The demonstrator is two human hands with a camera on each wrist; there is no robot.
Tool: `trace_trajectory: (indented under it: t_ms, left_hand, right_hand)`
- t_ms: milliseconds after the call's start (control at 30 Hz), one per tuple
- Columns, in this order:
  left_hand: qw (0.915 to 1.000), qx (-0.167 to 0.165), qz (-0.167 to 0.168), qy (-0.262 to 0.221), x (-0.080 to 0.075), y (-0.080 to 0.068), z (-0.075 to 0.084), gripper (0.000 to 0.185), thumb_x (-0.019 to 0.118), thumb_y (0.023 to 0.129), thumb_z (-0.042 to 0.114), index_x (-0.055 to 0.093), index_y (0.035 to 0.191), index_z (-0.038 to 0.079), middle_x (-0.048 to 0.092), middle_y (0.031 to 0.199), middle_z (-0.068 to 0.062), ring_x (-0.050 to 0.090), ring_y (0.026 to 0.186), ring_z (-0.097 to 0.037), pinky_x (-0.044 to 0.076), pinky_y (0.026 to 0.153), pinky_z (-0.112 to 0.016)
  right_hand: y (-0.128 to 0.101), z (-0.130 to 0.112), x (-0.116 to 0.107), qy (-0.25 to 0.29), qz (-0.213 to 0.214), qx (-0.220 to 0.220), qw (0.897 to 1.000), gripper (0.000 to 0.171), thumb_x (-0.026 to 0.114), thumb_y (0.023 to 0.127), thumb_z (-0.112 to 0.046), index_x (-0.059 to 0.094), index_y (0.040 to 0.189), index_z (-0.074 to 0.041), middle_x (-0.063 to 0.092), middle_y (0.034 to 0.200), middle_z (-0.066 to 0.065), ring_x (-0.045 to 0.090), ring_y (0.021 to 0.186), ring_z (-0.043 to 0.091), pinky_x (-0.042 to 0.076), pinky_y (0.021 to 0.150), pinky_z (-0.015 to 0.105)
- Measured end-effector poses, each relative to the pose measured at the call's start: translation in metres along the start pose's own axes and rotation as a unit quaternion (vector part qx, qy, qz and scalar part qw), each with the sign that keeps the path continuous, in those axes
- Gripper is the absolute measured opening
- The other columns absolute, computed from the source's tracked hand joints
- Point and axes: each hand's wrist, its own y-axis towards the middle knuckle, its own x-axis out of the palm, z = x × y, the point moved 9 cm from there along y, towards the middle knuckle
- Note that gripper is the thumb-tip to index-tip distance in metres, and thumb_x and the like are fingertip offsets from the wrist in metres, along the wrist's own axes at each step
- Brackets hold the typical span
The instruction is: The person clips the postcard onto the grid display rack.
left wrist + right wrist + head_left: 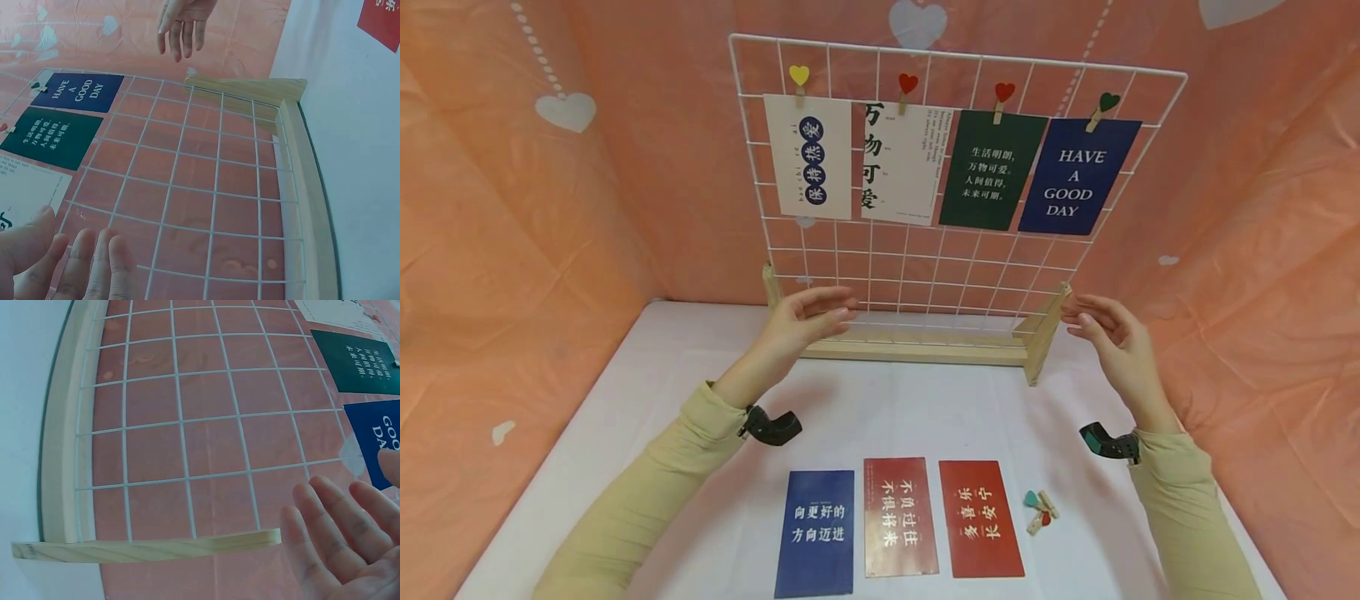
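Both hands are up in front of the white wire grid [925, 250], which stands upright in a wooden base [917, 348] toward the back of the white surface [625, 433]. The left hand [805, 321] hovers just before the grid's lower left corner, fingers straight and loose, its grip slack and holding nothing; from the left wrist view the fingertips [94, 262] lie close to the wires, though I cannot tell whether they touch. The right hand [1108, 333] is by the base's right wooden foot [1045, 333], palm turned inward, fingers relaxed, its grip empty too, with a little gap to the wood.

Four cards hang along the grid's top rows from heart-topped pegs: a cream card [808, 158], a white card [898, 162], a dark green card [992, 171] and a navy card [1078, 175] reading HAVE A GOOD DAY. The rows beneath them are bare wire.

Near the front edge of the surface lie a blue card [816, 533], a dark red card [898, 517] and a brighter red card [981, 518], side by side with narrow gaps. Two small pegs [1040, 510] lie just right of the red card. A broad bare strip of surface runs between these cards and the base. Pink heart-print cloth [512, 208] walls in the left, back and right.
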Motion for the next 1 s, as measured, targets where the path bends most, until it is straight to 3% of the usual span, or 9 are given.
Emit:
trace_trajectory:
  t_ms: [267, 467, 700, 1000]
  left_hand:
    - [0.9995, -0.019, -0.009, 0.023, -0.004, -0.017, -0.016, 0.045, 0.059, 0.094, 0.0, 0.046, 0.137, -0.004, 0.054, 0.13, -0.022, 0.059, 0.112, -0.024, 0.049, 0.094, -0.04]
    - [0.999, -0.036, -0.011, 0.023, -0.014, -0.029, -0.033, 0.048, 0.058, 0.095, 0.001, 0.043, 0.14, -0.002, 0.052, 0.132, -0.023, 0.056, 0.116, -0.032, 0.048, 0.096, -0.039]
    - [0.9977, -0.067, -0.002, 0.014, -0.033, -0.04, -0.058, 0.05, 0.057, 0.095, 0.001, 0.038, 0.141, -0.006, 0.046, 0.134, -0.031, 0.058, 0.113, -0.028, 0.046, 0.098, -0.042]
    - [0.9925, -0.121, -0.012, 0.004, -0.059, -0.06, -0.084, 0.053, 0.055, 0.098, 0.01, 0.033, 0.143, -0.006, 0.035, 0.142, -0.033, 0.049, 0.123, -0.037, 0.044, 0.1, -0.042]
  right_hand:
    - [-0.017, 0.013, 0.004, -0.036, -0.025, 0.036, 0.998, 0.032, 0.048, 0.098, 0.002, 0.047, 0.127, 0.016, 0.063, 0.117, 0.013, 0.062, 0.106, 0.015, 0.051, 0.088, 0.024]
    - [-0.026, 0.021, 0.01, -0.036, -0.046, 0.046, 0.997, 0.032, 0.047, 0.099, 0.001, 0.047, 0.127, 0.015, 0.059, 0.119, 0.018, 0.06, 0.109, 0.016, 0.05, 0.09, 0.025]
    - [-0.037, 0.037, 0.022, -0.05, -0.063, 0.076, 0.994, 0.033, 0.047, 0.1, -0.003, 0.046, 0.126, 0.016, 0.061, 0.119, 0.016, 0.06, 0.108, 0.015, 0.05, 0.089, 0.025]
    - [-0.044, 0.047, 0.032, -0.055, -0.088, 0.097, 0.99, 0.031, 0.046, 0.102, -0.008, 0.052, 0.126, 0.011, 0.056, 0.122, 0.027, 0.059, 0.109, 0.018, 0.05, 0.09, 0.025]
